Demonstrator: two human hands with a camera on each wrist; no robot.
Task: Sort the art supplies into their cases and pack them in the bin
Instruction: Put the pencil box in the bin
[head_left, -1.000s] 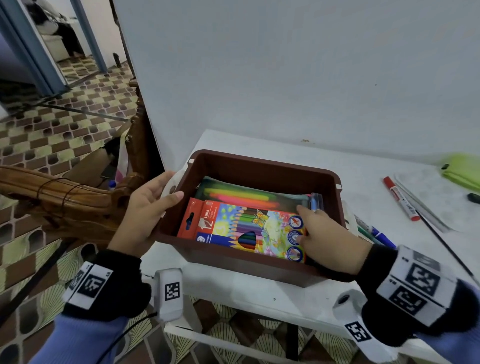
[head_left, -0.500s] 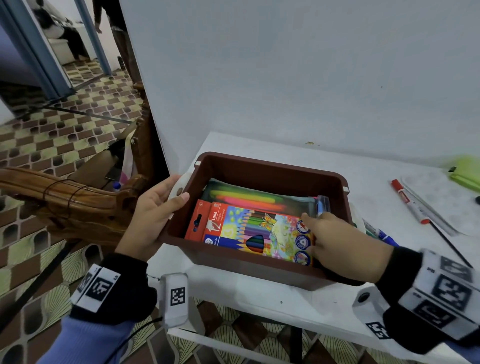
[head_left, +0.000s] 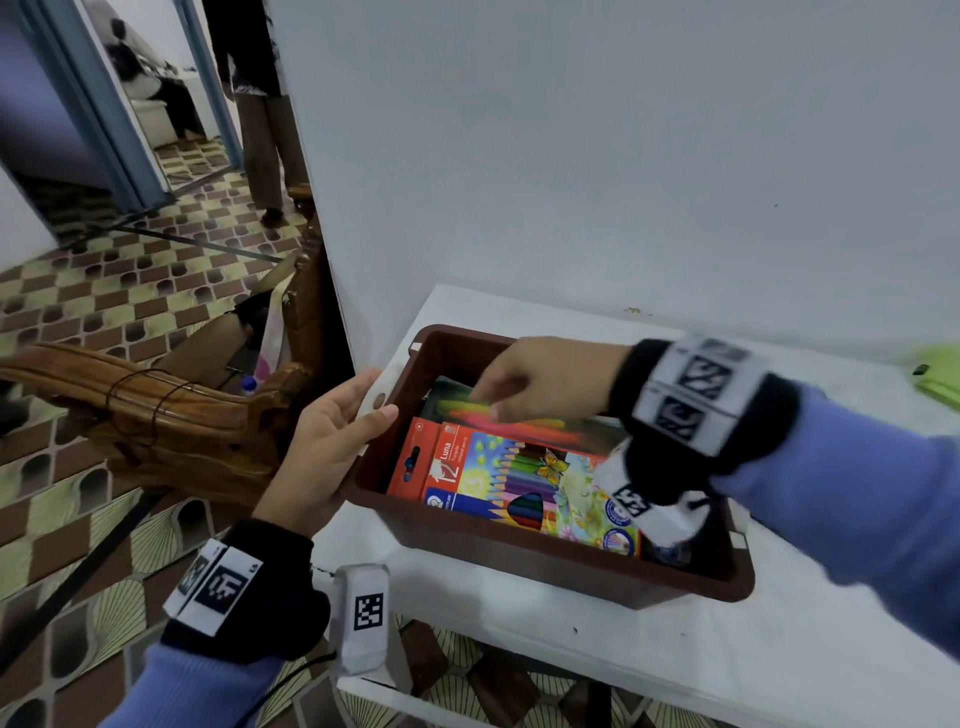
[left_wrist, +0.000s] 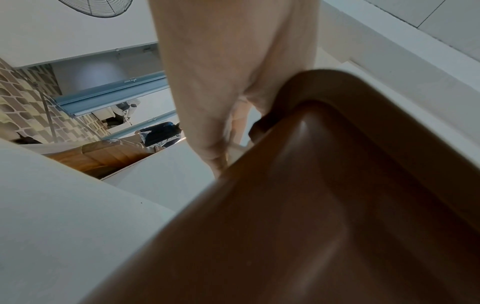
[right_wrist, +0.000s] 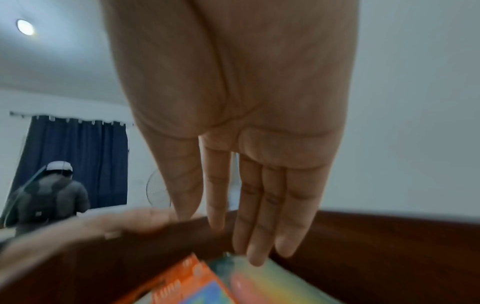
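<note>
A brown bin (head_left: 545, 566) stands at the left end of the white table (head_left: 649, 670). In it lies a box of coloured pencils (head_left: 498, 478), with a clear pouch of markers (head_left: 524, 426) behind it. My left hand (head_left: 363, 421) grips the bin's left rim, thumb over the edge; the left wrist view shows the hand (left_wrist: 221, 98) against the bin's outer wall (left_wrist: 337, 205). Stretched across the bin, my right hand (head_left: 498, 395) holds nothing. Its straight fingers (right_wrist: 257, 242) touch the pouch (right_wrist: 275, 283) beside the pencil box (right_wrist: 187, 286).
A carved wooden piece of furniture (head_left: 156, 410) stands just left of the table over a tiled floor. A green object (head_left: 940, 374) lies at the table's far right. A wall rises behind the table. A person (head_left: 265, 104) stands in the doorway.
My right hand left the right end of the pencil box and swung across the bin to the marker pouch at its far left. The left hand stayed on the rim.
</note>
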